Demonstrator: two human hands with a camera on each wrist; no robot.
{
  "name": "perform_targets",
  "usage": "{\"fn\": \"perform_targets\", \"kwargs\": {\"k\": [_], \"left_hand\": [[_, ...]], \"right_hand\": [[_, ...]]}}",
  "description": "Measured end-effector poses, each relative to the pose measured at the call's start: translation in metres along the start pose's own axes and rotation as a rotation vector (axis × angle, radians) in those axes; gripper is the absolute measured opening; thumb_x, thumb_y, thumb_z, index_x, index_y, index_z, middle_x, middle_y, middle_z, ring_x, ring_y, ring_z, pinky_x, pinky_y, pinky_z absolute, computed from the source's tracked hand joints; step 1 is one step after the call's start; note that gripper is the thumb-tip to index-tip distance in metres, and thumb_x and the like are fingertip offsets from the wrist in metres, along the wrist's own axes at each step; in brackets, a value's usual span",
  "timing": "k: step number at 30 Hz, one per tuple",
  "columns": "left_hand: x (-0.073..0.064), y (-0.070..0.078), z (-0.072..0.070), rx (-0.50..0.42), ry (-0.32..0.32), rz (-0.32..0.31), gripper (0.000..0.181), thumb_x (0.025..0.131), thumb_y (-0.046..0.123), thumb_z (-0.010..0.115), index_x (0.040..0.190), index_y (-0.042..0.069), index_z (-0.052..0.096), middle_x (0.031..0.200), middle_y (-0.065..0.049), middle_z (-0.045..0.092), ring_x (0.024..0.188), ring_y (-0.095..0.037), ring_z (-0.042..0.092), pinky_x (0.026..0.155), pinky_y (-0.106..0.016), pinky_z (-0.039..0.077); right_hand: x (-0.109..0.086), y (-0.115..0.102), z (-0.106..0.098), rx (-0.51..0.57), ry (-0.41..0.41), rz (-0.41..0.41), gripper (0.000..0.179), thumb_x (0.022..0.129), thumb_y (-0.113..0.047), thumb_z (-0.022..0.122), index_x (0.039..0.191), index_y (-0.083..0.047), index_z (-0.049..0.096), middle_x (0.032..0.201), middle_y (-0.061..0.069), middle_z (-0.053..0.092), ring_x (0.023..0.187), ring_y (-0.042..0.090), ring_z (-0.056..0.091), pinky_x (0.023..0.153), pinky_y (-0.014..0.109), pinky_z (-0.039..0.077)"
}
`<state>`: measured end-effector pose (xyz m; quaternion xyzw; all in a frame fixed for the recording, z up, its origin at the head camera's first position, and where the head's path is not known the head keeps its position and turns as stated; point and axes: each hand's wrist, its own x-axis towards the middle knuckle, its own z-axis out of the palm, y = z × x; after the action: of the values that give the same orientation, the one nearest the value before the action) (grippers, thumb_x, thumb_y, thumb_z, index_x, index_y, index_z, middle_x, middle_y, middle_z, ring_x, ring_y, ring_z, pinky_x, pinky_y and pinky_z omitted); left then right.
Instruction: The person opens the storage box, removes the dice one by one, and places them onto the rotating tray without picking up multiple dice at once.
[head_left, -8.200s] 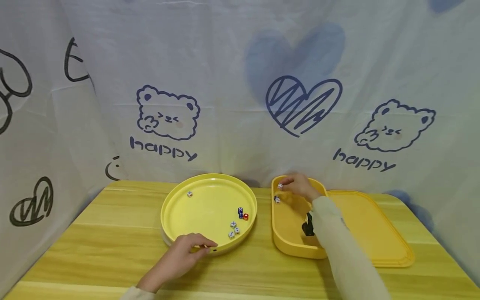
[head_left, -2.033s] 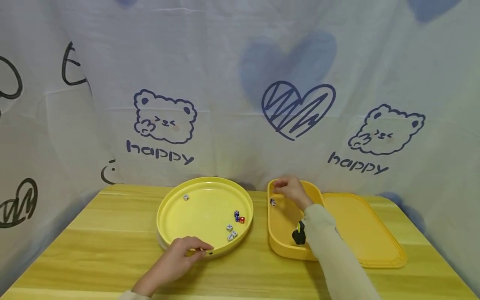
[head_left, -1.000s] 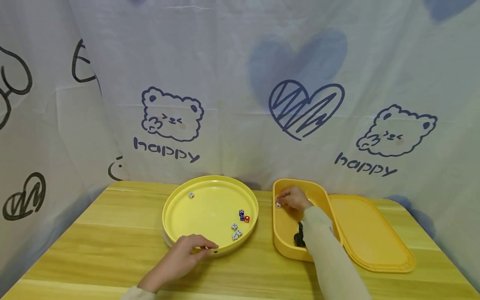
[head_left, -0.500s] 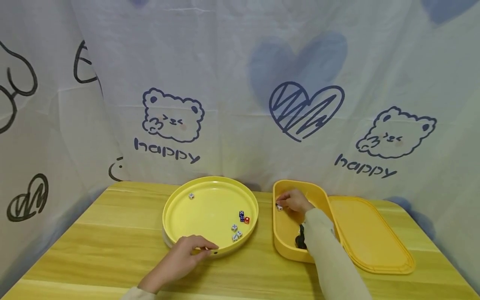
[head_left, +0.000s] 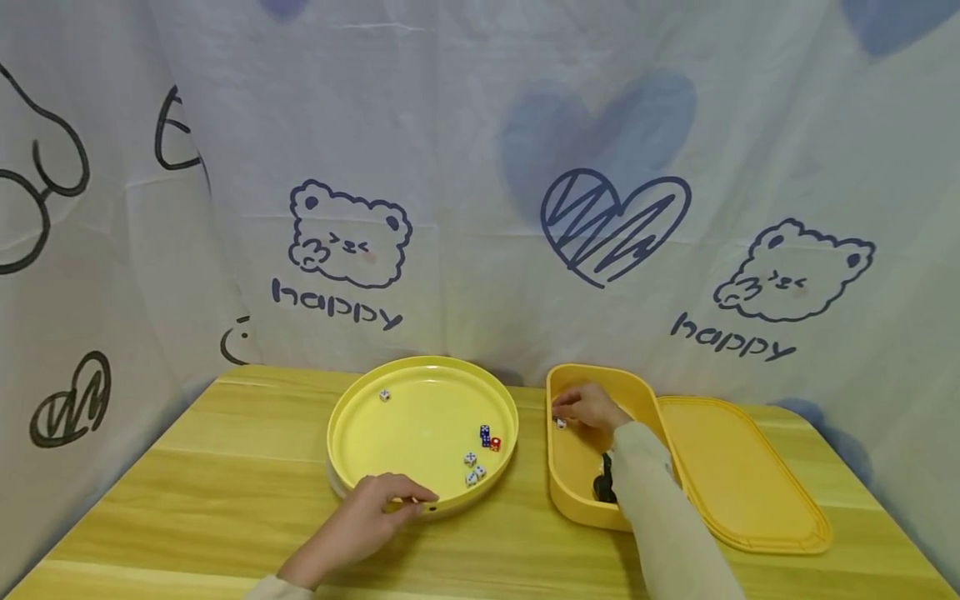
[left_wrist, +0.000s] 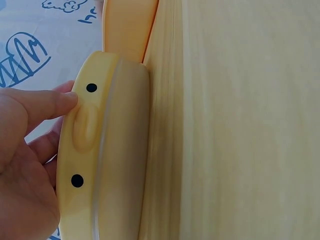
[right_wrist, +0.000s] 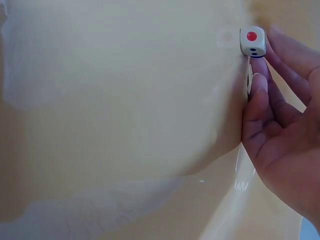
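In the head view my left hand (head_left: pixel 375 510) pinches the near rim of a round yellow tray (head_left: pixel 341 462). In the left wrist view its thumb lies on the outer wall, beside a black dot, with fingers behind the rim. My right hand (head_left: pixel 591 406) reaches inside a deep orange box (head_left: pixel 573 504), by its left wall. At its fingertips sits a white die (right_wrist: pixel 252 41) with a red one-spot on top. A dark bit shows beside that die in the head view. Curled thumb and fingers lie close together next to it; I cannot tell whether they grip anything.
Inside the tray lie a lone white die (head_left: pixel 385 395), several more white dice (head_left: pixel 470 459), blue dice (head_left: pixel 485 432) and a red die (head_left: pixel 495 444). A flat orange lid (head_left: pixel 750 475) lies right of the box. A printed cloth (head_left: pixel 465 167) hangs behind the table (head_left: pixel 187 500).
Since two seconds ago my right hand has come down from the box's far left corner to the die by the left wall, which has shifted slightly nearer. The left hand keeps its hold.
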<state>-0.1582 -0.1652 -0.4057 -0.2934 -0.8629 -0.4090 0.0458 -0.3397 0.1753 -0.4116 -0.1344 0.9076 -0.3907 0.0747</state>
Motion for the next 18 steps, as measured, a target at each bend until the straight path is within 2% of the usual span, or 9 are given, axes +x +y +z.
{"fn": "perform_targets", "kwargs": {"k": [4, 8, 12, 18], "left_hand": [[0.0008, 0.0, -0.0001, -0.003, -0.002, -0.001, 0.015, 0.089, 0.003, 0.067, 0.101, 0.009, 0.075, 0.094, 0.005, 0.07, 0.084, -0.005, 0.059, 0.076, -0.028, 0.052], [0.0017, 0.0001, -0.0007, 0.001, -0.006, -0.005, 0.015, 0.089, 0.004, 0.067, 0.101, 0.009, 0.075, 0.094, 0.005, 0.07, 0.084, -0.005, 0.059, 0.076, -0.028, 0.052], [0.0017, 0.0, -0.0005, 0.012, -0.002, 0.0, 0.015, 0.089, 0.004, 0.067, 0.101, 0.009, 0.075, 0.094, 0.005, 0.07, 0.084, -0.005, 0.06, 0.076, -0.028, 0.052], [0.0009, 0.0008, -0.0001, 0.02, 0.006, 0.0, 0.015, 0.088, 0.004, 0.068, 0.1, 0.009, 0.075, 0.094, 0.005, 0.071, 0.084, -0.005, 0.059, 0.075, -0.028, 0.052]], "right_hand": [[-0.0006, 0.0, -0.0006, 0.006, -0.009, -0.002, 0.018, 0.088, -0.005, 0.069, 0.101, 0.008, 0.07, 0.089, 0.009, 0.07, 0.073, 0.013, 0.054, 0.064, 0.025, 0.045], [-0.0011, -0.0045, 0.0005, -0.025, 0.008, 0.018, 0.013, 0.085, -0.004, 0.069, 0.094, 0.005, 0.072, 0.083, 0.006, 0.069, 0.07, 0.013, 0.053, 0.062, 0.025, 0.044], [-0.0003, -0.0047, 0.0021, -0.038, 0.02, 0.027, 0.01, 0.085, -0.002, 0.069, 0.092, 0.004, 0.073, 0.081, 0.005, 0.068, 0.066, 0.013, 0.051, 0.059, 0.024, 0.043], [0.0001, 0.0003, 0.0035, -0.049, 0.044, -0.004, 0.013, 0.087, -0.005, 0.068, 0.095, 0.004, 0.073, 0.086, 0.007, 0.07, 0.065, 0.013, 0.049, 0.058, 0.024, 0.041]]}}
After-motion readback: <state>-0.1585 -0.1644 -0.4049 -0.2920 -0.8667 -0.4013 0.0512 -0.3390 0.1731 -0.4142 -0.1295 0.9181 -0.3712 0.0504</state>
